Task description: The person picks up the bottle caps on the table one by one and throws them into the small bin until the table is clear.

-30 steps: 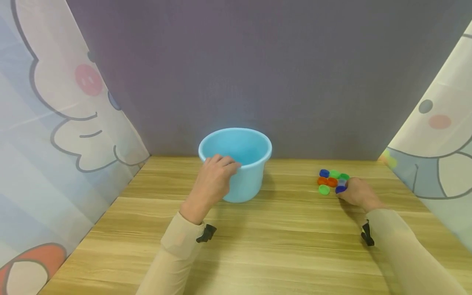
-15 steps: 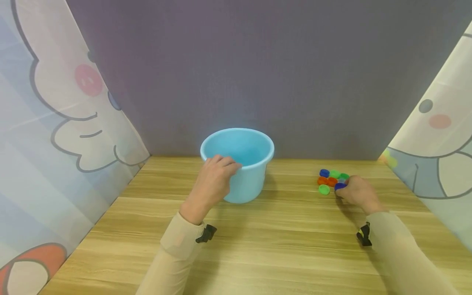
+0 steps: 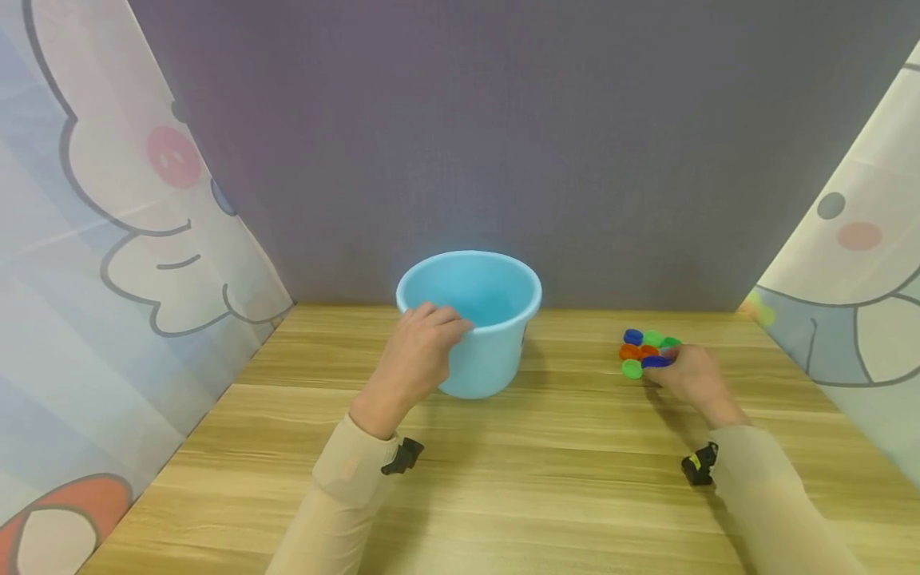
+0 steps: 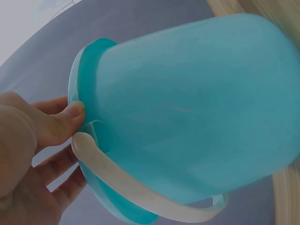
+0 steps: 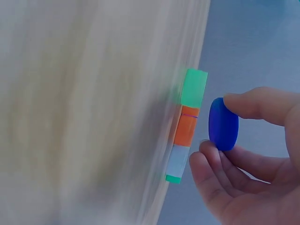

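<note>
A light-blue plastic bucket (image 3: 481, 363) stands at the back middle of the table, its white handle (image 4: 140, 197) hanging down its side. My left hand (image 3: 420, 351) grips the near-left rim, thumb outside and fingers over the edge. At the right, my right hand (image 3: 693, 379) pinches a dark blue plastic cap (image 5: 223, 124) between thumb and fingers, above the table. Beside it lies a cluster of small round caps: a light green cap (image 3: 632, 369), orange caps (image 3: 629, 352), another blue cap (image 3: 633, 337) and more green ones (image 3: 652, 339). A pale cap (image 5: 178, 159) also shows in the right wrist view.
The wood-grain table (image 3: 532, 495) carries the bucket and the caps. A dark grey panel (image 3: 503, 144) rises at its back edge. Cartoon-printed curtains (image 3: 108, 279) flank both sides.
The right hand has raised the dark blue cap and moved it slightly left, towards the light green cap. The bucket has shifted a little right while the left hand holds its rim.
</note>
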Demonstrator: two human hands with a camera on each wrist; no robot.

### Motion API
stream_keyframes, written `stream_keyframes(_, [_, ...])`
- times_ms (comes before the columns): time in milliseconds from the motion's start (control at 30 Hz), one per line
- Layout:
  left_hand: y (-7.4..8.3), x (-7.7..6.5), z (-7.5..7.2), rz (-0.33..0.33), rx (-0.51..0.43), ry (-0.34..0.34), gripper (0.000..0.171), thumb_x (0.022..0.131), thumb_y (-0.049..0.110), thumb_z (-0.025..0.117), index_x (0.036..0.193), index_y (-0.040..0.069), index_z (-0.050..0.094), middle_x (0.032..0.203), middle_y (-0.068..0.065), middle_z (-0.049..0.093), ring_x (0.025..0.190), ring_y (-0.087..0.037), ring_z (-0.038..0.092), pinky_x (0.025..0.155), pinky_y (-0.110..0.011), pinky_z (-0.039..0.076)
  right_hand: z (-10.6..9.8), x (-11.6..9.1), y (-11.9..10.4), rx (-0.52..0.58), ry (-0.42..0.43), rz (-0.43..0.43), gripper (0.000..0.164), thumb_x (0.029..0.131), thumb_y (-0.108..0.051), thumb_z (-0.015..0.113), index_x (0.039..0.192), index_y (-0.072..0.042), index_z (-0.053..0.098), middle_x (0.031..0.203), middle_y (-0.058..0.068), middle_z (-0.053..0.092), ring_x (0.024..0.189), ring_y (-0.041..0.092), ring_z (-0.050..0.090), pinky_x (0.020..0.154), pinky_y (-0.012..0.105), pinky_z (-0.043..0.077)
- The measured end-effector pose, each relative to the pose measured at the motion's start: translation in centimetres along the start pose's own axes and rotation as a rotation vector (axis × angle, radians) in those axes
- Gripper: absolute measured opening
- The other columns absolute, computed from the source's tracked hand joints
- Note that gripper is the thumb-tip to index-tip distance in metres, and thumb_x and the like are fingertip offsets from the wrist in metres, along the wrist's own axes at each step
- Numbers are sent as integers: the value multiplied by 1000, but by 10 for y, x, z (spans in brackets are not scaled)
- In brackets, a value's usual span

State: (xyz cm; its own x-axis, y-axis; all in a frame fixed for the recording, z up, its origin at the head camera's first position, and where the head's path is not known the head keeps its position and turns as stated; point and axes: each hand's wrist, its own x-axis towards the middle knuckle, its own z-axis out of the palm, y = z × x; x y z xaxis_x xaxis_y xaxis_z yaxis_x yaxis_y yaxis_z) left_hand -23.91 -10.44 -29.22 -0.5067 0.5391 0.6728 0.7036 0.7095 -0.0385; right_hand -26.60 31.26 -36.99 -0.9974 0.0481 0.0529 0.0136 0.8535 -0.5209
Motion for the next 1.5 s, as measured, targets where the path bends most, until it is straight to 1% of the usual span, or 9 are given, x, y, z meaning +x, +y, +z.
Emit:
stream_keyframes(267, [1, 0, -1, 10, -7, -5, 39, 72, -17, 74, 103, 6, 77, 96, -6, 73, 88, -27, 62, 80, -37, 52, 4, -7, -7, 51, 69, -45, 66, 91, -31, 71, 122, 25, 54, 119, 44, 57, 101, 55, 60, 80, 56, 56])
stream_keyframes(467, [2, 1, -1, 12, -2, -25, 38, 71, -16, 76, 103, 6, 77, 96, -5, 73, 88, -26, 62, 81, -37, 52, 2, -10, -16, 99, 102, -39, 70, 94, -38, 70, 128, 21, 54, 121, 41, 59, 105, 54, 60, 82, 57, 53])
stream_keyframes(600, [2, 1, -2, 15, 0, -30, 35, 72, -14, 78, 101, 6, 77, 95, -5, 73, 88, -25, 62, 81, -37, 52, 3, -10, -23, 115, 122, -41, 70, 94, -41, 69, 128, 18, 56, 119, 37, 61, 104, 50, 61, 79, 54, 53])
stream_keyframes(700, [2, 0, -3, 21, -4, -31, 34, 73, -13, 78, 101, 7, 77, 94, -4, 73, 87, -25, 62, 81, -37, 52, 4, -9, -29, 137, 128, -39, 70, 94, -41, 69, 128, 18, 55, 119, 37, 62, 103, 48, 62, 78, 51, 53])
stream_keyframes(833, [3, 0, -4, 31, -17, -34, 35, 72, -15, 77, 99, 7, 76, 93, -4, 72, 87, -25, 62, 80, -36, 52, 4, -9, -37, 168, 136, -39, 70, 94, -41, 70, 130, 17, 55, 121, 36, 62, 106, 48, 62, 81, 52, 54])
stream_keyframes(1000, [4, 1, -4, 35, -31, -34, 35, 72, -16, 76, 99, 6, 76, 93, -4, 72, 88, -25, 62, 81, -37, 52, 2, -12, -49, 191, 131, -36, 72, 94, -46, 67, 133, 13, 56, 124, 35, 62, 110, 49, 61, 84, 55, 53])
stream_keyframes(1233, [6, 0, -5, 30, -40, -47, 38, 70, -19, 73, 98, 6, 75, 93, -3, 72, 86, -24, 60, 79, -34, 52, 2, -17, -63, 234, 125, -40, 71, 95, -48, 66, 136, 10, 56, 127, 33, 61, 113, 46, 60, 88, 55, 52])
stream_keyframes(1500, [9, 1, -8, 27, -65, -73, 41, 69, -20, 74, 98, 8, 75, 93, -3, 72, 86, -23, 60, 77, -35, 51, 0, -17, -74, 242, 139, -49, 73, 94, -51, 67, 136, 7, 57, 128, 31, 62, 114, 46, 60, 90, 57, 51])
